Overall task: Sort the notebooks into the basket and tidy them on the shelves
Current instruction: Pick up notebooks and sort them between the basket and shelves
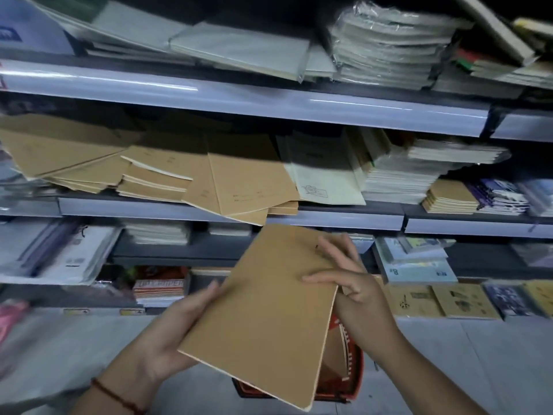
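Observation:
I hold a brown kraft notebook, perhaps a thin stack, tilted in front of me. My left hand grips its lower left edge from underneath. My right hand holds the upper right corner, thumb on the cover and fingers behind. Below the notebook sits a red basket, mostly hidden, with brown notebooks showing inside it. A messy heap of brown notebooks lies on the middle shelf, some overhanging its front edge.
Wrapped white notebook stacks fill the top shelf. White and brown stacks sit at the middle shelf's right. Lower shelves hold patterned notebooks and packs. Grey floor lies below.

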### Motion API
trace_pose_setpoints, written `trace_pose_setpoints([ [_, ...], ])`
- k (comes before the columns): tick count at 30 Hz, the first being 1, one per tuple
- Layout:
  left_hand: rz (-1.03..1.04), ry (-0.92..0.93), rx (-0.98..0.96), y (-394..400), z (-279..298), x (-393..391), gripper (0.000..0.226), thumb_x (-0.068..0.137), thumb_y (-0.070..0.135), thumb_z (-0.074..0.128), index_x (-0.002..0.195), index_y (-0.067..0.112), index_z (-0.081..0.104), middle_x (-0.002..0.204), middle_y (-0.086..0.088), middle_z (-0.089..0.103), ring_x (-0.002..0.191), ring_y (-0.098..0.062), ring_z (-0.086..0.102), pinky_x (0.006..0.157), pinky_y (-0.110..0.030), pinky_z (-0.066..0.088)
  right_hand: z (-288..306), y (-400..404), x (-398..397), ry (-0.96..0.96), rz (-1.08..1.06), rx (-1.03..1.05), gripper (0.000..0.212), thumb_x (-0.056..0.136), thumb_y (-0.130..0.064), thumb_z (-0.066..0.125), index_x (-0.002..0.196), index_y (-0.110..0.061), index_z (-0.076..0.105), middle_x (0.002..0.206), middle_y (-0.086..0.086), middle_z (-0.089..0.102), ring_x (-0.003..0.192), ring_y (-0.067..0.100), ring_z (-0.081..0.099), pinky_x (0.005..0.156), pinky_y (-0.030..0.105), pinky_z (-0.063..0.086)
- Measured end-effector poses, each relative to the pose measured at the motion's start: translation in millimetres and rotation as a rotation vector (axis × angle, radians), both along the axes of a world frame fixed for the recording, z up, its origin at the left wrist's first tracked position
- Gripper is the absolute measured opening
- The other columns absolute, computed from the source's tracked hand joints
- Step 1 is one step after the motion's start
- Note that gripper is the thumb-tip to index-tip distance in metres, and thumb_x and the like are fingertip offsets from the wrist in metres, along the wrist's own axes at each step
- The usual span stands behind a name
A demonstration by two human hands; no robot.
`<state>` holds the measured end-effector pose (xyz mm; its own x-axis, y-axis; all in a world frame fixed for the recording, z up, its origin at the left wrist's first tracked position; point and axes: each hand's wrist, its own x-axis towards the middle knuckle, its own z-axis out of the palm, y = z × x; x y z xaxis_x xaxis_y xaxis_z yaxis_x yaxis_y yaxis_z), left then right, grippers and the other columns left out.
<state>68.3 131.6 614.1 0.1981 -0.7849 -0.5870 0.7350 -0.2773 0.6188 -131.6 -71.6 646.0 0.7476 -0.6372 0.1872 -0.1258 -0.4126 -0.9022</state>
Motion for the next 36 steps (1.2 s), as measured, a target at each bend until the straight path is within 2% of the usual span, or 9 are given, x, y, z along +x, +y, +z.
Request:
trace_pose_setpoints([
  [2,-0.076,-0.006,-0.051,-2.9,13.6,-6.6,0.063,0.052,0.023,0.094,0.111,0.009,0.075,0.116,-0.021,0.070,0.091,-0.032,0.072,0.075,-0.038,0.060,5.8,6.3,0.2,-0.041,-0.021,0.033,0.022,0.083,-0.027,0.076,0.090,-0.047,0.078,0.154,-0.020,0.039,0.150,0.000,0.010,0.115,0.022,0.020],
  [6,-0.060,-0.119,-0.088,-6.7,27.8,-11.0,0.045,0.066,0.014,0.078,0.111,0.016,0.075,0.113,-0.018,0.073,0.092,-0.031,0.073,0.072,-0.037,0.061,12.2,12.8,0.3,-0.140,-0.117,0.345,0.044,0.091,-0.007,0.065,0.128,-0.029,0.067,0.159,-0.008,0.034,0.133,-0.010,0.043,0.094,0.018,0.051],
  [11,-0.016,-0.281,-0.059,-9.9,25.4,9.0,0.070,0.060,0.032,0.084,0.126,0.022,0.064,0.121,-0.015,0.070,0.108,-0.039,0.068,0.086,-0.051,0.055,10.5,16.8,12.2,-0.176,-0.276,0.805,0.041,0.101,-0.013,0.052,0.138,-0.031,0.053,0.115,0.008,0.073,0.105,0.031,0.070,0.081,0.046,0.054],
  [20,0.126,-0.500,0.151,-23.7,35.7,26.9,0.018,0.095,0.037,0.064,0.106,0.025,0.073,0.102,0.000,0.077,0.096,-0.023,0.072,0.084,-0.041,0.054,14.8,17.6,44.2,-0.012,-0.231,0.710,0.062,0.092,0.001,0.063,0.145,-0.027,0.046,0.101,0.009,0.075,0.101,0.023,0.072,0.096,0.044,0.052],
  [23,0.217,-0.585,0.169,-29.6,41.9,31.2,0.024,0.103,0.025,0.051,0.104,0.039,0.071,0.104,0.007,0.073,0.096,-0.013,0.065,0.077,-0.035,0.047,20.4,14.9,55.8,0.013,-0.231,0.645,0.061,0.092,-0.001,0.063,0.141,-0.034,0.048,0.098,0.007,0.075,0.096,0.018,0.073,0.088,0.037,0.054],
  [25,0.216,-0.546,0.095,-30.6,45.4,38.6,0.041,0.101,0.014,0.044,0.118,0.044,0.068,0.119,0.009,0.070,0.103,-0.017,0.066,0.077,-0.036,0.050,21.6,10.2,61.0,0.037,-0.256,0.633,0.054,0.091,-0.001,0.063,0.130,-0.038,0.057,0.099,0.004,0.075,0.094,0.016,0.072,0.083,0.032,0.053],
  [30,0.128,0.012,-0.605,-13.5,60.2,59.9,0.054,0.096,0.008,0.031,0.149,-0.004,0.034,0.157,-0.027,0.025,0.126,-0.046,0.050,0.086,-0.051,0.054,42.0,-7.0,55.7,-0.061,-0.157,0.736,0.032,0.100,-0.010,0.046,0.107,-0.019,0.076,0.114,-0.001,0.074,0.104,0.017,0.070,0.081,0.036,0.052],
  [33,0.170,-0.406,-0.358,-10.0,67.3,59.2,0.055,0.067,0.040,0.086,0.105,0.002,0.071,0.133,-0.022,0.062,0.107,-0.040,0.068,0.055,-0.034,0.056,53.9,-9.8,49.0,-0.029,-0.084,0.615,0.031,0.099,-0.004,0.047,0.097,-0.015,0.076,0.104,0.001,0.076,0.099,0.018,0.071,0.081,0.035,0.051],
  [36,0.196,-0.904,0.011,-19.4,79.4,50.8,0.061,0.061,0.077,0.072,0.078,0.019,0.072,0.076,-0.009,0.074,0.061,-0.022,0.066,0.049,-0.029,0.045,49.4,-6.3,49.8,0.208,-0.102,0.312,0.008,0.087,-0.028,0.072,0.084,-0.025,0.078,0.085,-0.001,0.074,0.086,0.017,0.069,0.079,0.037,0.054],
])
